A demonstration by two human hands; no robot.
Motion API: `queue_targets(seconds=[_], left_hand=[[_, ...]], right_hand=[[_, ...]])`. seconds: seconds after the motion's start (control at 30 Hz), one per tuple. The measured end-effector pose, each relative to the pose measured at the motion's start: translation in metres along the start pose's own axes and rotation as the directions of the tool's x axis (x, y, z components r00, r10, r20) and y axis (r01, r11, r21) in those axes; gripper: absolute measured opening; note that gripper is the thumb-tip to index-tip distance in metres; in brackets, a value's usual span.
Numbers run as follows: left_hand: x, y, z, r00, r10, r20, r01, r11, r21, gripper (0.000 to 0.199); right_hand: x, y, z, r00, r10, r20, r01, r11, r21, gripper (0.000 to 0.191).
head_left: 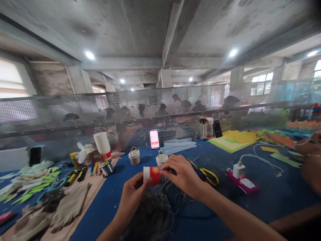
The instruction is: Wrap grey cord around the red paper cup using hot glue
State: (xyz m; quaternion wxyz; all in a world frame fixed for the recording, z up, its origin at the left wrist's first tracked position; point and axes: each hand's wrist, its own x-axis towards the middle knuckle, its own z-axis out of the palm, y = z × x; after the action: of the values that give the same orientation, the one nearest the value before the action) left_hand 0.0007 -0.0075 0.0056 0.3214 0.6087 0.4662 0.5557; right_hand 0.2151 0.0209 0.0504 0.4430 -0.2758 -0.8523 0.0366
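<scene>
Well, my left hand (132, 194) holds the paper cup (154, 172) on its side above the worktop (100, 211), while my right hand (183, 172) pinches narrow at its base; I can't tell what, if anything, is between those fingertips. Squeezing hard could dent the thin wall, and a careless right knuckle could tip the handled cup (161, 158) just behind.
</scene>
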Motion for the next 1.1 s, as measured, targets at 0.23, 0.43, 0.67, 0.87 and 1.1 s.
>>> queue_targets(seconds=[0.23,0.43,0.67,0.87,1.1], left_hand=[[0.001,-0.002,-0.001,0.998,-0.049,0.047,0.052,0.996,-0.070,0.035],[-0.003,0.011,0.002,0.994,-0.084,0.062,0.089,0.993,-0.081,0.033],[-0.005,0.014,0.001,0.989,-0.097,0.110,0.108,0.990,-0.091,0.030],[-0.005,0.009,-0.001,0.989,-0.082,0.125,0.096,0.989,-0.111,0.028],[-0.006,0.005,-0.003,0.990,-0.067,0.127,0.074,0.996,-0.057,0.029]], right_hand=[[0.003,0.008,0.009,0.998,0.009,-0.055,-0.008,1.000,0.026,0.002],[0.002,0.016,0.011,0.996,0.069,-0.058,-0.064,0.995,0.080,0.002],[0.002,0.019,0.013,0.992,0.118,-0.050,-0.110,0.984,0.138,0.002],[0.004,0.019,0.011,0.988,0.150,-0.029,-0.143,0.973,0.179,0.003],[0.003,0.019,0.011,0.980,0.196,0.014,-0.193,0.944,0.268,0.006]])
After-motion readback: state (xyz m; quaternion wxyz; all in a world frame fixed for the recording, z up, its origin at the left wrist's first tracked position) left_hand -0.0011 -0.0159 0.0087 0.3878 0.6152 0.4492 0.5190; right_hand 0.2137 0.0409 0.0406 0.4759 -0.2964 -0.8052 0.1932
